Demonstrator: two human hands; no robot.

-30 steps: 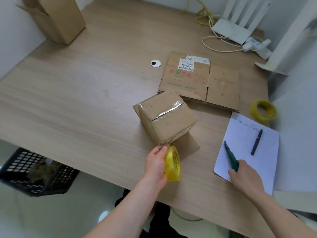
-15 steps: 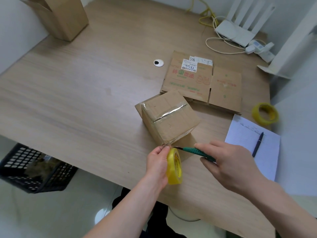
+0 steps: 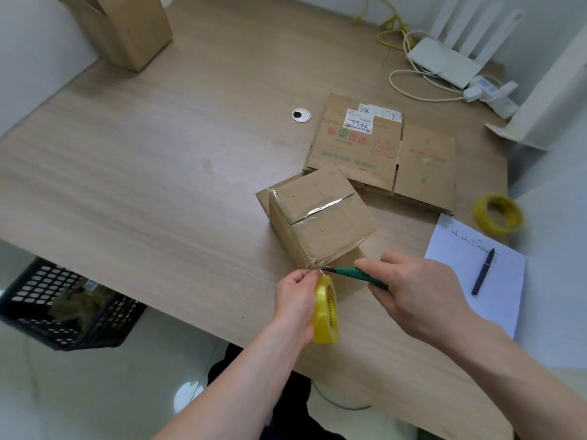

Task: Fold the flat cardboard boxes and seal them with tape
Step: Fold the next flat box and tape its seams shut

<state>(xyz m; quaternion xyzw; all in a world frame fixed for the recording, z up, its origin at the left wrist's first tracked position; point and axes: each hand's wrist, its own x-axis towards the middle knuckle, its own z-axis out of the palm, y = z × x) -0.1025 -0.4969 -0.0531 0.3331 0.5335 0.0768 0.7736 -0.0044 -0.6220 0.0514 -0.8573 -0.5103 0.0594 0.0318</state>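
Observation:
A small folded cardboard box (image 3: 320, 217) stands near the table's front edge, with clear tape along its top seam and down its near side. My left hand (image 3: 297, 304) grips a yellow tape roll (image 3: 325, 312) just below the box's near corner, and a short strip of tape runs from the roll to the box. My right hand (image 3: 416, 298) holds a green utility knife (image 3: 355, 274), its tip at that taut strip. A flat printed cardboard box (image 3: 381, 150) lies behind the folded one.
A second yellow tape roll (image 3: 498, 214) lies at the right, beside a sheet of paper (image 3: 495, 281) with a dark pen (image 3: 482, 271). An open cardboard box (image 3: 127, 30) stands far left. A router (image 3: 448, 58) and cables sit at the back. A black crate (image 3: 66, 306) sits on the floor.
My right hand picked the green knife up from the paper and brought it left to the tape strip between roll and box. My left hand kept holding the roll.

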